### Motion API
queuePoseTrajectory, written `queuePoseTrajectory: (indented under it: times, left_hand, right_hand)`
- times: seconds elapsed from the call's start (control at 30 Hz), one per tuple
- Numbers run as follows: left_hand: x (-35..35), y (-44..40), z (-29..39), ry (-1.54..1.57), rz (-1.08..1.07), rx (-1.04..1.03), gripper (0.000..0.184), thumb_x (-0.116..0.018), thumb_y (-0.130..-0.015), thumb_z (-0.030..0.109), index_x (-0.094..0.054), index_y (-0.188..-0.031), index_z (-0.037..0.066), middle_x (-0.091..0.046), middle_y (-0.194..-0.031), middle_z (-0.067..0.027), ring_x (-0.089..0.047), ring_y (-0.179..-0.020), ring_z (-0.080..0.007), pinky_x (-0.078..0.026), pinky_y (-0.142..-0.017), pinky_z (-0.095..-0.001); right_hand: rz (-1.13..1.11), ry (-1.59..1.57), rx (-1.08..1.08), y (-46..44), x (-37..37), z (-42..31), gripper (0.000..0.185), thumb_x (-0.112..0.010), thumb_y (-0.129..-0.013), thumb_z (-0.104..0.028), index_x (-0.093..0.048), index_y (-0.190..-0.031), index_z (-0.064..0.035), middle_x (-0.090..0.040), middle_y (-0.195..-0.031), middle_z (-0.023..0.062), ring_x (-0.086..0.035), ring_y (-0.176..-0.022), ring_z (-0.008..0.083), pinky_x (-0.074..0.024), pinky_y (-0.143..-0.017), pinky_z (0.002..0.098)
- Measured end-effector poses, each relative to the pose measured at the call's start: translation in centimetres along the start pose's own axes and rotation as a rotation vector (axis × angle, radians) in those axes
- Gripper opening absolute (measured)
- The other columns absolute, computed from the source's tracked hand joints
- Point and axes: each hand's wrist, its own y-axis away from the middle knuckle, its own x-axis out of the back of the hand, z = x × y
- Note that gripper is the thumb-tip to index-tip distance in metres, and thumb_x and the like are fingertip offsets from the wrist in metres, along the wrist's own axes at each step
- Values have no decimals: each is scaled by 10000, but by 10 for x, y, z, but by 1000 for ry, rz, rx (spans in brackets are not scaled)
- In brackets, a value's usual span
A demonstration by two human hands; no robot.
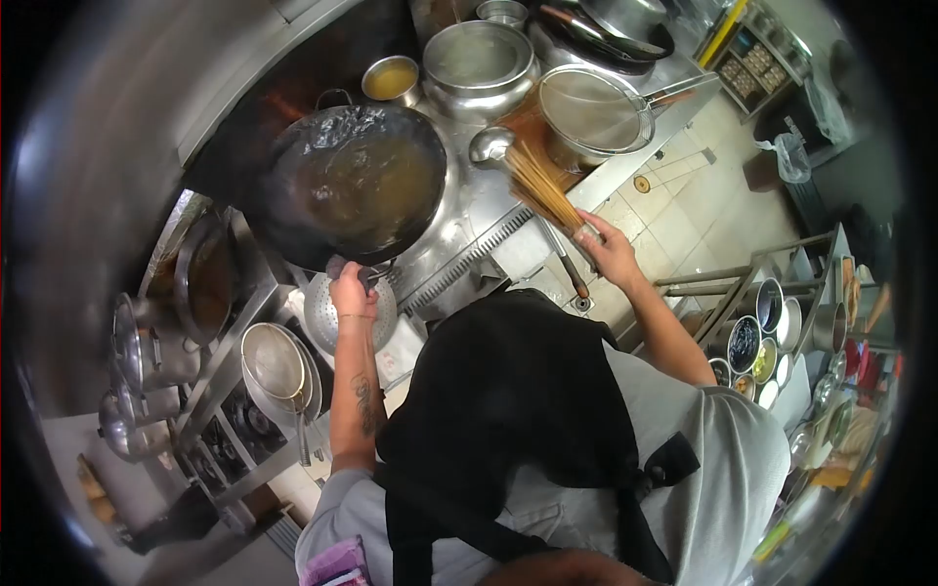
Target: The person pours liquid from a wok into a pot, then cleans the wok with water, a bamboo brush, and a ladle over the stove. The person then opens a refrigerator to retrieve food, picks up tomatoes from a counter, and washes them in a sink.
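Observation:
My left hand [352, 291] is closed around the near handle of a large dark wok [278, 220], with a dark cloth bunched at the grip. Brownish liquid covers the wok's bottom, and its far side looks wet and rippled. In my right hand [608, 249] is a bamboo wok brush [543, 188], its bristles pointing up and left over the steel stove top, apart from the wok. The bowl of a metal ladle [490, 146] lies just beyond the bristles. A perforated strainer [327, 311] sits below the wok, partly behind my left forearm.
Behind the wok stand a small pot of yellow liquid [391, 78] and a wide steel pot [479, 61]. A mesh strainer [596, 107] rests on a container at right. Several seasoning bowls [743, 342] stand on the right-hand rack. Sieves [274, 361] hang lower left.

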Motion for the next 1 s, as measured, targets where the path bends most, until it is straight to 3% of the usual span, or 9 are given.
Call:
queuePoseTrajectory:
  times: [0.13,0.3,0.43,0.53,0.63,0.7,0.8,0.9,1.0]
  left_hand:
    - [-11,8,15,-58,41,-80,173,-641,-867,142,-563,-743,50,-554,-674,-60,-466,-437,-158,-319,-349,-290]
    - [-22,10,26,-131,97,-254,111,-642,-859,113,-589,-812,28,-577,-676,-49,-492,-447,-149,-339,-354,-295]
    - [-23,1,33,-229,134,-403,105,-643,-855,74,-620,-914,-11,-619,-716,-65,-555,-509,-154,-416,-426,-302]
    - [-20,-14,25,-273,178,-539,172,-648,-855,73,-636,-972,-53,-675,-777,-105,-632,-617,-214,-518,-580,-349]
    - [-18,-21,10,-415,231,-817,256,-661,-850,91,-631,-1032,-86,-723,-854,-150,-688,-738,-277,-555,-747,-396]
    - [-12,-13,1,-474,255,-819,305,-673,-841,108,-629,-1068,-90,-735,-878,-189,-709,-799,-319,-557,-801,-435]
    - [-8,5,-14,-536,254,-904,394,-686,-830,114,-617,-1164,-83,-715,-909,-242,-713,-835,-357,-553,-804,-450]
    - [-3,12,-29,-566,293,-1003,426,-692,-833,116,-594,-1194,-87,-709,-928,-247,-708,-815,-370,-556,-800,-453]
    - [0,24,-33,-491,251,-909,444,-701,-859,112,-576,-1234,-91,-706,-948,-209,-693,-817,-308,-556,-800,-422]
  right_hand:
    - [11,51,32,17,-4,7,513,-722,-1020,-246,-600,-1510,-152,-739,-1150,41,-629,-871,86,-532,-834,267]
    - [-22,-60,69,6,-11,-5,640,-797,-952,-306,-569,-1537,-182,-722,-925,65,-592,-609,84,-533,-657,284]
    - [258,84,661,-42,-31,14,650,-799,-937,-293,-562,-1538,-236,-676,-762,41,-601,-579,106,-520,-581,286]
    - [-191,-82,-100,-34,-34,-43,645,-783,-945,-314,-554,-1543,-238,-654,-736,59,-617,-560,139,-531,-548,312]
    - [-247,-53,-155,-48,-63,-29,665,-785,-942,-323,-540,-1555,-241,-624,-706,45,-598,-535,137,-532,-552,322]
    - [-279,-41,-136,-63,-80,5,601,-755,-955,-338,-559,-1507,-202,-678,-835,108,-682,-704,216,-575,-714,386]
    - [240,355,-44,-68,-89,74,539,-679,-965,-366,-550,-1363,-26,-684,-1217,241,-667,-1127,372,-495,-1020,464]
    - [12,320,-380,-47,-78,105,511,-700,-902,-308,-572,-1312,-31,-708,-1147,241,-696,-1096,379,-527,-964,472]
    - [34,511,-112,-34,-98,119,428,-729,-938,-303,-585,-1239,-35,-709,-912,248,-712,-901,417,-552,-835,487]
